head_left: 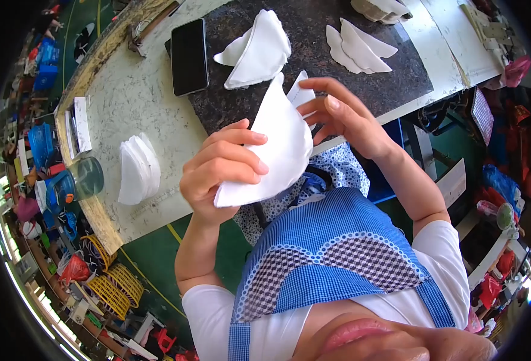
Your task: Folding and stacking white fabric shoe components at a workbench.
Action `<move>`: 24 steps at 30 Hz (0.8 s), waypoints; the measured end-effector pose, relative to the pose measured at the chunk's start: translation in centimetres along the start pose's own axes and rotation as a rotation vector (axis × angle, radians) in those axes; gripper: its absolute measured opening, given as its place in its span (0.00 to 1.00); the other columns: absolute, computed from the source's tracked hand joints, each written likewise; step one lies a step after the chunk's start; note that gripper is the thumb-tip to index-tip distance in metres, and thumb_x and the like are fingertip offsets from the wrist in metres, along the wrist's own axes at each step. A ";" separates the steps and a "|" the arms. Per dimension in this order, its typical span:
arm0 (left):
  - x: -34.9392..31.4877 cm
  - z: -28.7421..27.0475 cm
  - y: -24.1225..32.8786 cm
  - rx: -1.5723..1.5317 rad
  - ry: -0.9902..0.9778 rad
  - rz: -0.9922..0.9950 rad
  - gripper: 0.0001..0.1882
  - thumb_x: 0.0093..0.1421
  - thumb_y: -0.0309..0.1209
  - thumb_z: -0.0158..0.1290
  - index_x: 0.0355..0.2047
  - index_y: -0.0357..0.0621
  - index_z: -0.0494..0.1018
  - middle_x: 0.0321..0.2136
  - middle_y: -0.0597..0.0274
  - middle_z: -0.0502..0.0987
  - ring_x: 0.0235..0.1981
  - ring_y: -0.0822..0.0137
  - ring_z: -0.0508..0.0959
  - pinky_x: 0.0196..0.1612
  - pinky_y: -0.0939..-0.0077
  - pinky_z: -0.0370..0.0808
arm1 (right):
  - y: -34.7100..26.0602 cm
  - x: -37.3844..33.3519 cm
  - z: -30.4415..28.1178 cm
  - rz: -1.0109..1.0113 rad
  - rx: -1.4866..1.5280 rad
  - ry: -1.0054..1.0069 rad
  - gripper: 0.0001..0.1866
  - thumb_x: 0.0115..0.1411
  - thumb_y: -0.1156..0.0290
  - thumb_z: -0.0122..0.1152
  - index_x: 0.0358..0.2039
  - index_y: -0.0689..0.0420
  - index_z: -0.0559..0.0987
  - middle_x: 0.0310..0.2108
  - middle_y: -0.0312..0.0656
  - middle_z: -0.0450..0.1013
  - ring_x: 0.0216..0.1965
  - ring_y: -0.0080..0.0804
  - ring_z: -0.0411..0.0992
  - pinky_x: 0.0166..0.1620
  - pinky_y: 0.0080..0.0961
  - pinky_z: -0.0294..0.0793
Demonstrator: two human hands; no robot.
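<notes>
My left hand (pixel 220 165) grips a thin stack of white crescent-shaped fabric pads (pixel 274 141), fingers lying across its front face. My right hand (pixel 350 120) is at the stack's far right edge. Its curled fingers are on a separate white pad (pixel 300 93) with a stitched line, standing apart from the stack. Part of that pad is hidden behind the stack and fingers. Beyond my hands, on a dark speckled slab (pixel 235 111), lie a pile of similar pads (pixel 262 51) and a few flat pads (pixel 359 48) fanned out.
A black phone (pixel 189 57) lies at the slab's left edge. Another pad pile (pixel 138 168) stands on the worn table (pixel 121 114), near a clear jar (pixel 88 178) at the left edge. A hammer (pixel 148 29) lies at the far left; yellow baskets (pixel 115 286) are below.
</notes>
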State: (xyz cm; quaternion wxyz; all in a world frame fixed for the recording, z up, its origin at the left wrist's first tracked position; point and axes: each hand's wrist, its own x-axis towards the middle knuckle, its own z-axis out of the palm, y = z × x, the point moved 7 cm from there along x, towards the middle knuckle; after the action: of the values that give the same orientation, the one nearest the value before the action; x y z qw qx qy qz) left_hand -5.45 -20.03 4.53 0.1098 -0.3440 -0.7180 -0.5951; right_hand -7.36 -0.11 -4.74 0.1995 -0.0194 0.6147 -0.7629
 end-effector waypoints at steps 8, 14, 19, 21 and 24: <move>-2.6 -1.6 -4.3 0.159 0.301 -0.274 0.18 0.54 0.09 0.38 0.38 0.34 0.74 0.45 0.51 0.77 0.50 0.59 0.77 0.51 0.70 0.74 | 0.5 0.3 -1.0 -0.068 -0.185 0.111 0.30 0.62 0.73 0.61 0.61 0.57 0.59 0.25 0.37 0.71 0.25 0.20 0.71 0.31 0.16 0.75; -4.7 9.4 -5.1 0.650 -0.438 -0.211 0.44 0.56 0.48 0.59 0.66 0.39 0.56 0.66 0.45 0.56 0.68 0.51 0.55 0.69 0.54 0.52 | -0.6 -0.3 -0.5 -0.254 -0.868 0.274 0.23 0.53 0.75 0.65 0.50 0.57 0.71 0.23 0.43 0.73 0.23 0.34 0.74 0.29 0.27 0.74; -5.6 9.6 -6.5 0.704 -0.629 -0.168 0.49 0.54 0.53 0.59 0.69 0.45 0.50 0.70 0.49 0.48 0.71 0.52 0.49 0.71 0.53 0.46 | -4.2 -0.6 -12.0 -0.417 -1.179 0.770 0.12 0.53 0.62 0.68 0.35 0.55 0.81 0.30 0.41 0.74 0.35 0.36 0.75 0.37 0.32 0.75; -5.2 9.8 -7.0 0.682 -0.716 -0.106 0.50 0.54 0.54 0.58 0.70 0.48 0.50 0.70 0.50 0.47 0.71 0.52 0.48 0.71 0.53 0.45 | -3.3 0.3 -14.7 -0.258 -1.369 0.770 0.15 0.53 0.58 0.69 0.36 0.55 0.81 0.36 0.43 0.73 0.44 0.39 0.71 0.44 0.35 0.73; -3.8 9.9 -6.9 0.603 -0.709 -0.065 0.47 0.55 0.55 0.57 0.69 0.48 0.52 0.69 0.50 0.50 0.70 0.51 0.50 0.70 0.50 0.45 | -3.1 1.1 -15.7 -0.253 -1.318 0.711 0.18 0.52 0.57 0.70 0.35 0.56 0.81 0.36 0.43 0.72 0.44 0.42 0.69 0.47 0.35 0.70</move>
State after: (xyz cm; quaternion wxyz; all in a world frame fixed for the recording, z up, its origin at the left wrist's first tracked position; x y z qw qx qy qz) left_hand -4.46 -12.53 -5.64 -0.0658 -0.4561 -0.8625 -0.2088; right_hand -13.53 14.69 -5.91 -0.1524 0.0423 0.9637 -0.2152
